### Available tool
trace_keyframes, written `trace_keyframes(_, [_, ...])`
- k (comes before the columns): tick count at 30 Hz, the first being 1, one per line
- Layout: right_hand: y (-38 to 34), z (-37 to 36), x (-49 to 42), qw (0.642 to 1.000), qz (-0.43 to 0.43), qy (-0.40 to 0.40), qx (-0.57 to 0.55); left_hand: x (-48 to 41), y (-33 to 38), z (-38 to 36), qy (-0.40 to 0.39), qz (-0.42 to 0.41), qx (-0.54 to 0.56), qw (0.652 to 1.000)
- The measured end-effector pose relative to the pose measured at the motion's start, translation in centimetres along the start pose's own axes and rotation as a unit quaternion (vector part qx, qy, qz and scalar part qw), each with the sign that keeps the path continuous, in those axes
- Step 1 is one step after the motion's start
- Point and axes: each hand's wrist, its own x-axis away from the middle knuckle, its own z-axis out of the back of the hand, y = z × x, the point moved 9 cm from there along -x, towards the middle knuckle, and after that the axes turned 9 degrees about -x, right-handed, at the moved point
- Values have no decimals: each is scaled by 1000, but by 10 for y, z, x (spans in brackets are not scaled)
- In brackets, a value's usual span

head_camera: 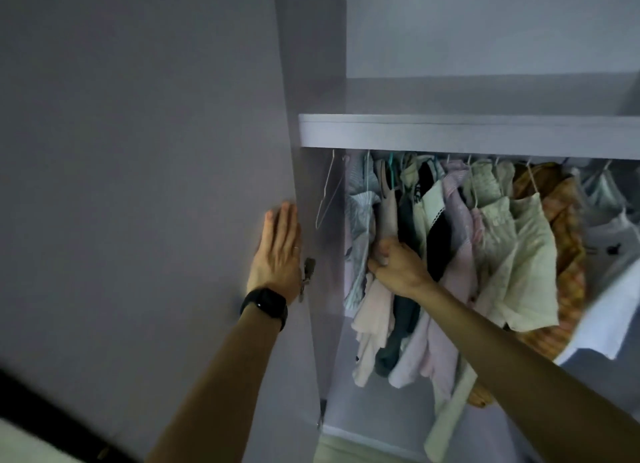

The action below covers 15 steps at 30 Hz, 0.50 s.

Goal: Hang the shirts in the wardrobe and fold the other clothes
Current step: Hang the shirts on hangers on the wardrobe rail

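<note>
From my remote seat I see both arms stretched up and forward toward the open wardrobe (329,324). The left hand (278,251) lies flat against the door (138,185) near its hinged edge, fingers straight, together and pointing up, holding nothing; a black watch (265,306) sits on that wrist, and the hinge (306,275) is just beside the hand. The right arm reaches diagonally into the hanging space under the shelf (450,131). The right hand (398,263) has its fingers curled around a pale pink shirt (388,213), gripping the fabric partway down. That shirt hangs near the left end of a crowded row, between a striped top (360,220) and a dark garment (407,220). An empty wire hanger (327,192) hangs to its left, close to the wardrobe's side wall.
</note>
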Motion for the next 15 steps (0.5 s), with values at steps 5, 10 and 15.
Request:
trace_keyframes(5, [5, 50, 132, 996, 40, 72, -39, 16, 7, 11, -60, -12, 207, 976])
trace_keyframes(10, [39, 69, 275, 980, 57, 187, 24, 79, 94, 31, -146, -80, 484, 859])
trace_keyframes(15, [112, 75, 428, 950, -81, 296, 65, 176, 221, 117, -95, -274, 538, 791])
